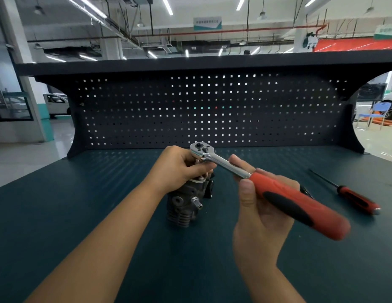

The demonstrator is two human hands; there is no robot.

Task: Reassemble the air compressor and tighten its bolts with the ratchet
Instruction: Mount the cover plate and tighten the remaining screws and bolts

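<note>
While right hand and left hand both grip ratchet over compressor, screwdriver lies at 3 o'clock on teal mat (pegboard at 12).

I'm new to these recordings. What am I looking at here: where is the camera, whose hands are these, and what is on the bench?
There is no robot; a person works with bare hands, and the single picture comes from a wide-angle camera on their head, looking forward and down. The right hand grips the red and black handle of a chrome ratchet. The left hand curls round the ratchet just under its head, above a dark grey finned metal air compressor standing on the dark green bench top. To the right lies a screwdriver with a red and black handle, untouched. Behind stands a black perforated back panel.
</note>
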